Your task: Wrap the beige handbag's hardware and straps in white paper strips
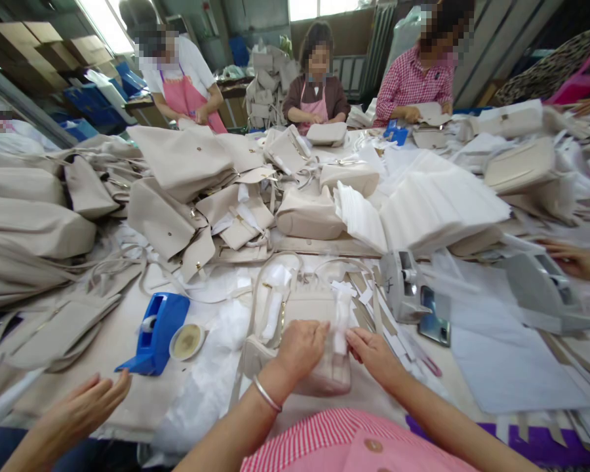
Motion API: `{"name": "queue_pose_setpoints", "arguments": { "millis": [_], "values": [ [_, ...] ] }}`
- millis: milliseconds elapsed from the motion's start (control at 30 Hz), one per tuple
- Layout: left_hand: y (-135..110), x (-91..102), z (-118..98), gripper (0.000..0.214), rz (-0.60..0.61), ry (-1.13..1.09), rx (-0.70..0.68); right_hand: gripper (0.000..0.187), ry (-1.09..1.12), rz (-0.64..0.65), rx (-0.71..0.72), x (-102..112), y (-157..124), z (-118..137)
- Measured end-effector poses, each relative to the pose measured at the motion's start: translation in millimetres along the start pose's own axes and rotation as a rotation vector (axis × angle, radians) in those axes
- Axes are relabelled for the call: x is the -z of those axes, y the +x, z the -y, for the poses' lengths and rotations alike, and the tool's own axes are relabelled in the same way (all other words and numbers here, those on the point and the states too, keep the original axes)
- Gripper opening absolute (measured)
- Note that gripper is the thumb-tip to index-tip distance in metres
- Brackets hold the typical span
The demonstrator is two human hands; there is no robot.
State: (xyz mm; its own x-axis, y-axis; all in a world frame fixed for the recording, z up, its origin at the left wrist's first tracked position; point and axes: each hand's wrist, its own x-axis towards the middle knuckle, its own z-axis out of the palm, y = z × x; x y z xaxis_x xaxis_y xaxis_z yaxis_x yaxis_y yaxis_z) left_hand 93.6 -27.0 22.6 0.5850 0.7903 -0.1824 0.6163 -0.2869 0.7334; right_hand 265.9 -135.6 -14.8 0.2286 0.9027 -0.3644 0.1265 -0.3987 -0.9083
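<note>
A beige handbag (314, 308) lies on the table in front of me, with its strap looped toward the far side. My left hand (302, 351) is closed over the middle of the bag, its fingers curled together; what they grip is hidden. A white wrapping strip (343, 321) runs along the bag's right part. My right hand (373, 354) pinches the edge of this strip between thumb and fingers. Another white wrapped piece (274, 308) lies on the bag's left part, beside a gold zipper (282, 318).
A blue tape dispenser (160, 334) and a small round dish (187, 342) stand left; a grey dispenser (403, 288) and a phone (433, 318) lie right. Piled bags (177, 164) and white foam sheets (437, 196) rise beyond. Co-workers' hands (78, 406) reach in from both sides.
</note>
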Motion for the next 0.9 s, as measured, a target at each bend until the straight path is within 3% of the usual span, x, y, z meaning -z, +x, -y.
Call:
{"name": "queue_pose_setpoints", "arguments": {
  "millis": [133,200,300,433,533,633,733,800,900],
  "values": [
    [-3,50.5,47,0.036,-0.187,0.148,0.108,0.044,-0.112,-0.035,-0.033,7,1,-5],
    [-13,64.5,72,0.037,-0.243,0.203,0.208,0.042,-0.124,-0.001,-0.026,4,2,-7],
    [-33,61.5,93,0.038,-0.227,0.215,0.333,0.036,-0.202,0.001,0.061,-6,9,-10],
    [-45,49.0,97,0.038,-0.147,0.164,0.355,0.025,-0.422,-0.047,0.090,-11,26,-11],
    [-36,59.9,109,0.041,-0.172,0.192,0.406,0.028,-0.434,-0.059,0.070,-2,32,-13],
    [-17,74.1,136,0.038,-0.230,0.304,0.502,0.034,-0.389,-0.119,0.068,6,29,-14],
    [2,74.8,156,0.029,-0.205,0.409,0.533,0.034,-0.375,-0.143,0.099,6,21,-12],
    [12,72.5,158,0.024,-0.200,0.460,0.507,0.033,-0.380,-0.141,0.136,5,16,-8],
    [17,80.6,145,0.013,-0.272,0.527,0.392,0.032,-0.393,-0.149,0.175,8,11,-2]
  ]
}}
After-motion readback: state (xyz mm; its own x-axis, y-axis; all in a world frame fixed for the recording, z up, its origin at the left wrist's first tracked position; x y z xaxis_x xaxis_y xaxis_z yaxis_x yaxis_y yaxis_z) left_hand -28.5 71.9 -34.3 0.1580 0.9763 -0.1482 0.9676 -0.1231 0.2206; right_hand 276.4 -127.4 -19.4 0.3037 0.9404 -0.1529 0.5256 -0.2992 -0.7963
